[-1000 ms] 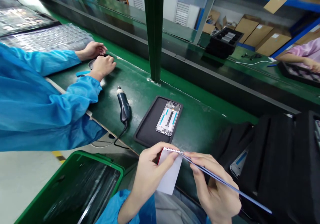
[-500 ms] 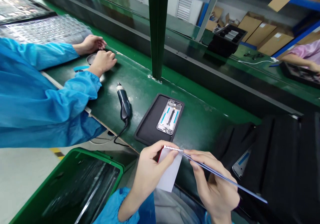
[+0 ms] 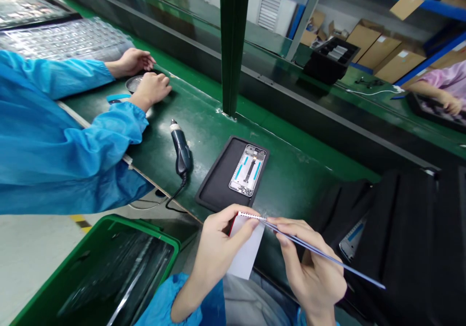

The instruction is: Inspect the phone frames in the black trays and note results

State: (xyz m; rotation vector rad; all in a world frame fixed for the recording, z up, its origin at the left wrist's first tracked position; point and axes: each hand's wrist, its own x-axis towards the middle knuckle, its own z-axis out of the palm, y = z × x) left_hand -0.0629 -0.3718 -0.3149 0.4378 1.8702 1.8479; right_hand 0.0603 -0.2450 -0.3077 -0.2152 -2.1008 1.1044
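Both hands are pinched on the one thing: left hand (image 3: pixel 218 248) grips the white sheet (image 3: pixel 247 250) while right hand (image 3: pixel 313 272) holds its thin blue strip (image 3: pixel 327 258), long axis trailing rightward, with the phone frame (image 3: pixel 248 170) straight ahead.

Single view — head camera, worn, looking forward and down across green worktop (image 3: pixel 291 180). Own hands (image 3: pixel 218 248) close at bottom edge; tray (image 3: pixel 218 180) mid-distance; shelves (image 3: pixel 382 54) far beyond — no second view.
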